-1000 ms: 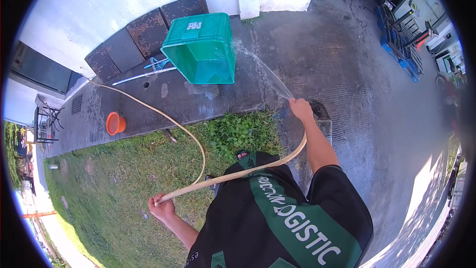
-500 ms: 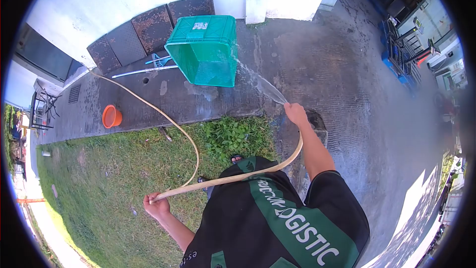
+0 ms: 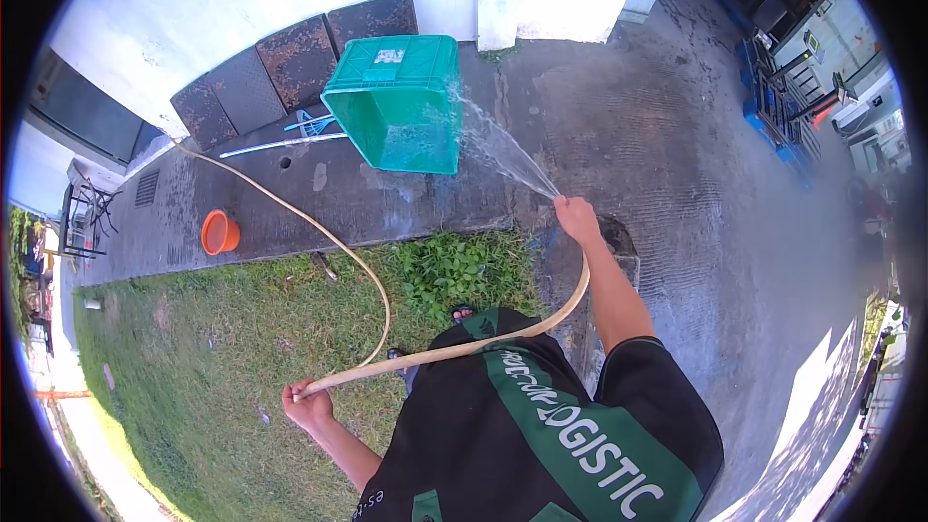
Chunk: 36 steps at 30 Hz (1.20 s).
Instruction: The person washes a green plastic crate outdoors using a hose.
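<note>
Curved hose (image 3: 435, 355), front end toward green crate (image 3: 391, 101)

Grey concrete floor (image 3: 619, 126) — on it, a boxy green plastic crate (image 3: 396, 101), a round orange plastic bucket (image 3: 220, 232), part of a beige hose (image 3: 435, 355).

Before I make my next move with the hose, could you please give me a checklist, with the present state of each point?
1. Right hand grips the hose at its spraying end: ok.
2. Left hand holds the hose further back: ok.
3. Water reaches the green crate: ok.
4. Crate's opening faces you: ok.
5. Orange bucket stands clear of the stream: ok.
6. Crate's inside is clean: cannot tell.
</note>
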Available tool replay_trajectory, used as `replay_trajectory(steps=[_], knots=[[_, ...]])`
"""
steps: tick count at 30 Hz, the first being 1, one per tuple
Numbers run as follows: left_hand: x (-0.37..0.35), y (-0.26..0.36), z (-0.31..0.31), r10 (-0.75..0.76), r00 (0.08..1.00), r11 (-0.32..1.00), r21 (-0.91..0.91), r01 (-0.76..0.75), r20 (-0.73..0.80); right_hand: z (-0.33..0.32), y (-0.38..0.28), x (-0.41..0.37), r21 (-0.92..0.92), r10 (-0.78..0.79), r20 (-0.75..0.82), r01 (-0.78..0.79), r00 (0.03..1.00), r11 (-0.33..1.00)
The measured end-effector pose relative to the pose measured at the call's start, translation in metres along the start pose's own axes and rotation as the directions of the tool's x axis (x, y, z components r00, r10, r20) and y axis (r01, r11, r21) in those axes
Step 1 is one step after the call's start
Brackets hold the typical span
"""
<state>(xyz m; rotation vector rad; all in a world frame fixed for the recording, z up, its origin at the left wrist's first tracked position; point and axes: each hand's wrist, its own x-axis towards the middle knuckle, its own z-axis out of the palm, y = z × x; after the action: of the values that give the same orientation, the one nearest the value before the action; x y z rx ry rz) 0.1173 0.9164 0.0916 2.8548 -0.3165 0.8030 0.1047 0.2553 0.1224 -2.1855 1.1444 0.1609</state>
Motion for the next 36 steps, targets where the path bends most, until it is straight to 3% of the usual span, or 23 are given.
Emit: replay_trajectory(steps=[4,6,8,10,15,17,18,20,21,23,24,26,30,32,36], knots=[[-0.015,-0.030,0.022,0.019,0.999,0.999,-0.046,-0.017,0.040,0.014,0.023,0.013,-0.030,0.132,-0.005,-0.133,0.991,0.991],[-0.013,-0.030,0.025,0.024,0.999,0.998,-0.055,-0.022,0.024,0.013,0.024,0.013,-0.011,0.120,-0.030,-0.121,0.992,0.993],[-0.019,-0.032,0.023,-0.073,0.994,0.971,-0.224,0.088,0.076,0.015,0.026,0.012,0.001,0.115,-0.041,-0.115,0.993,0.993],[-0.022,-0.035,0.023,-0.089,0.992,0.976,-0.192,0.105,0.093,0.014,0.030,0.013,0.002,0.203,0.065,-0.204,0.977,0.979],[-0.024,-0.035,0.020,-0.074,0.995,0.975,-0.203,0.088,0.074,0.023,0.037,0.010,-0.032,0.197,0.049,-0.196,0.979,0.980],[-0.033,-0.046,0.027,-0.149,0.979,0.872,-0.448,0.197,0.140,0.028,0.042,0.006,-0.034,0.202,0.045,-0.201,0.978,0.979],[-0.036,-0.047,0.027,-0.150,0.978,0.872,-0.447,0.199,0.143,0.032,0.045,0.006,-0.030,0.174,-0.001,-0.174,0.985,0.984],[-0.038,-0.047,0.030,-0.121,0.987,0.972,-0.187,0.140,0.109,0.036,0.049,0.007,-0.028,0.141,-0.049,-0.142,0.989,0.989],[-0.038,-0.046,0.030,-0.124,0.986,0.972,-0.187,0.142,0.109,0.037,0.050,0.008,-0.023,0.145,-0.046,-0.147,0.988,0.989],[-0.041,-0.048,0.031,-0.174,0.977,0.858,-0.468,0.213,0.125,0.036,0.050,0.006,-0.022,0.152,-0.042,-0.153,0.987,0.988],[-0.043,-0.050,0.031,-0.175,0.976,0.857,-0.468,0.214,0.127,0.032,0.049,0.004,-0.020,0.215,0.039,-0.215,0.976,0.977],[-0.045,-0.052,0.032,-0.114,0.988,0.981,-0.142,0.128,0.104,0.030,0.048,0.001,-0.021,0.274,0.117,-0.274,0.954,0.962],[-0.044,-0.047,0.029,-0.142,0.985,0.986,-0.078,0.150,0.101,0.031,0.049,-0.002,-0.030,0.259,0.111,-0.257,0.959,0.966],[-0.041,-0.046,0.026,-0.065,0.993,0.998,0.000,0.065,0.094,0.033,0.051,0.000,-0.030,0.261,0.131,-0.260,0.956,0.965],[-0.042,-0.047,0.027,-0.064,0.997,0.997,-0.036,0.066,0.047,0.039,0.057,0.001,-0.009,0.290,0.161,-0.292,0.943,0.956]])
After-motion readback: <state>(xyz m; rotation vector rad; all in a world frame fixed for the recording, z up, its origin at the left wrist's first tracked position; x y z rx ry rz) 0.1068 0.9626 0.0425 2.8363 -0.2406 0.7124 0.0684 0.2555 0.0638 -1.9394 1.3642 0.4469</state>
